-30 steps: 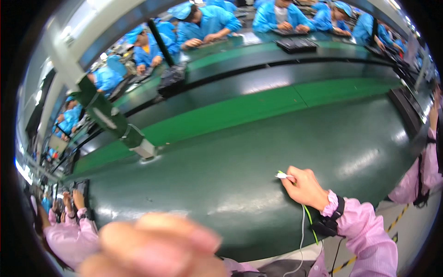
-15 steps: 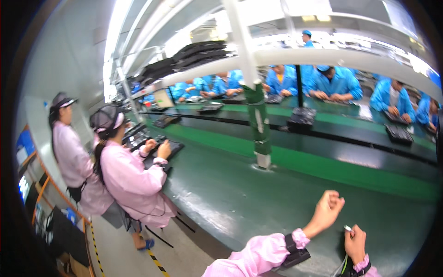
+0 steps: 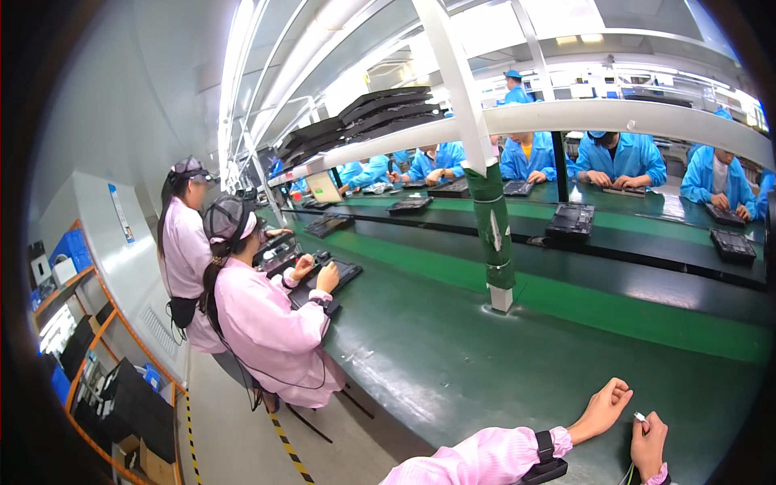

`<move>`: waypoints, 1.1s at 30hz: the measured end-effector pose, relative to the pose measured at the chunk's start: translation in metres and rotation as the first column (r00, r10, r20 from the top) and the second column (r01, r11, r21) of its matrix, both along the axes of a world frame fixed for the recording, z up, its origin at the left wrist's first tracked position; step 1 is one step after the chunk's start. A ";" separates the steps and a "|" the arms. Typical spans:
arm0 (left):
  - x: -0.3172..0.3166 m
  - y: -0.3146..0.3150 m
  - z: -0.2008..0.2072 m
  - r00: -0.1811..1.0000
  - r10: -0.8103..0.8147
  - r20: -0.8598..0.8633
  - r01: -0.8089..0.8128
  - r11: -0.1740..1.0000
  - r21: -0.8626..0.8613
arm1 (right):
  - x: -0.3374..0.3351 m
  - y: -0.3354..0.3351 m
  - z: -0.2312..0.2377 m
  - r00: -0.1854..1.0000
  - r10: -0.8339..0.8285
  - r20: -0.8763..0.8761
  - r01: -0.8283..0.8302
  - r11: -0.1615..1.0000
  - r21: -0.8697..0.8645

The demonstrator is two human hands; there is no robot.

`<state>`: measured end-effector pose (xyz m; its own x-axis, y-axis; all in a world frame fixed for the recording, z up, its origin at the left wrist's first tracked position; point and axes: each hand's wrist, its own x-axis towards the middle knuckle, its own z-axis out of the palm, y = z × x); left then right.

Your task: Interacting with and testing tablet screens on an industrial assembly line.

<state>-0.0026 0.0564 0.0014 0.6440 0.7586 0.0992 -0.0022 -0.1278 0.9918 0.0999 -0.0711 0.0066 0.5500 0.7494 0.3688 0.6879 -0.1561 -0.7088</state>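
Observation:
My right hand (image 3: 649, 446) is closed round a cable with a small whitish plug (image 3: 641, 417). The plug sticks out above the thumb, and a thin pale green-white cable (image 3: 630, 474) hangs below the hand. Just to its left, my left hand (image 3: 605, 411) hovers over the green tabletop (image 3: 453, 364), its fingers curled together with nothing visible in them. A small gap separates its fingertips from the plug. A black band with a dark box (image 3: 546, 462) sits on my left wrist over a pink sleeve.
A white post wrapped in green (image 3: 491, 234) rises from the bench. Two people in pink (image 3: 267, 323) stand at left, one working on a black tray (image 3: 343, 273). People in blue sit across, beyond dark trays (image 3: 571, 220). Black sheets (image 3: 380, 113) lie on the overhead shelf.
The view has swung left and sharpened, so the scene sits further right. My hands have come closer together, and the left fingers now point toward the plug.

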 end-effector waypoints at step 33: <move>-0.007 -0.006 0.000 0.999 -0.019 0.046 0.014 0.994 0.104 | -0.006 -0.001 0.004 0.999 0.044 0.004 -0.044 0.999 0.015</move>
